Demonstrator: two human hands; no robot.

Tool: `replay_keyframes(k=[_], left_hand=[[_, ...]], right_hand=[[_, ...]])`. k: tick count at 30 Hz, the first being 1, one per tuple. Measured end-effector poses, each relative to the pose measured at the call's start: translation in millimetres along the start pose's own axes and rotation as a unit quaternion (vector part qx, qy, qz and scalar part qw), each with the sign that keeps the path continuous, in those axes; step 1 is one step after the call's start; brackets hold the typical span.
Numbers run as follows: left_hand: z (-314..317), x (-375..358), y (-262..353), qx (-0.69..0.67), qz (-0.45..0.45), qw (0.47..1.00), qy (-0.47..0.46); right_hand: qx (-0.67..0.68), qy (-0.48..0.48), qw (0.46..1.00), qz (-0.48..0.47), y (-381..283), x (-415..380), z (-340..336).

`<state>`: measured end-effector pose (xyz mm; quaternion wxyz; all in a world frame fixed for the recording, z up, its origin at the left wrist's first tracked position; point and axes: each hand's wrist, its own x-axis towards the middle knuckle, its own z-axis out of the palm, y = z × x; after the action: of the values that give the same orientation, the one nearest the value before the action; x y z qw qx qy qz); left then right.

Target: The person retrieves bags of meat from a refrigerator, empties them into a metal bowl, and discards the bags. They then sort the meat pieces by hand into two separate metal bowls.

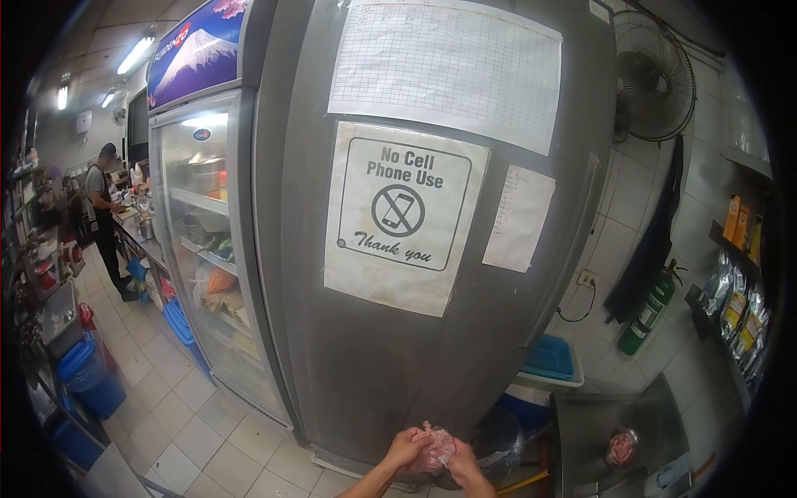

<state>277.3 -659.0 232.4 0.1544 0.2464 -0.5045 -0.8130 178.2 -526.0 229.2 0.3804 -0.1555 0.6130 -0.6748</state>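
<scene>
Cabinet [374, 365] close ahead, left hand [404, 449] and right hand [464, 466] clamped on apparently bagged meat [434, 448], table [579, 427] nearby

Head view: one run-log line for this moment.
left hand + right hand: holding pink meat-like bundle | round container, similar pink pieces inside: on grey metal table | tall grey cabinet: ahead

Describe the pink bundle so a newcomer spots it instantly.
Find the tall grey panel bearing the No Cell Phone Use sign, then look straight down towards the picture's bottom edge. The crumpled, pale pink bundle is there, between the left hand and right hand. Unlike the pink pile over the metal table, it is hand-held.
</scene>
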Motion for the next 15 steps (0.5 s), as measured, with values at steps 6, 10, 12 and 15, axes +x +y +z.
replay_keyframes(k=[6, 10, 12, 15], left_hand=[[-2.1, 0.0, 1.2, 0.005, -0.01, 1.0, 0.002], [-3.0, -3.1, 9.1, 0.012, -0.018, 1.0, -0.003], [-3.3, -3.9, 10.3, 0.022, -0.025, 0.999, 0.0], [-1.5, -5.1, 10.0, -0.024, -0.025, 0.999, -0.01]], right_hand=[[0.0, -0.009, 1.0, -0.011, 0.5, -0.2, 2.6], [0.039, -0.03, 0.999, -0.012, -5.6, -6.3, 7.9], [0.035, -0.032, 0.999, -0.012, 1.7, -3.4, 4.4], [0.033, -0.027, 0.999, -0.004, 0.0, -6.2, 5.3]])
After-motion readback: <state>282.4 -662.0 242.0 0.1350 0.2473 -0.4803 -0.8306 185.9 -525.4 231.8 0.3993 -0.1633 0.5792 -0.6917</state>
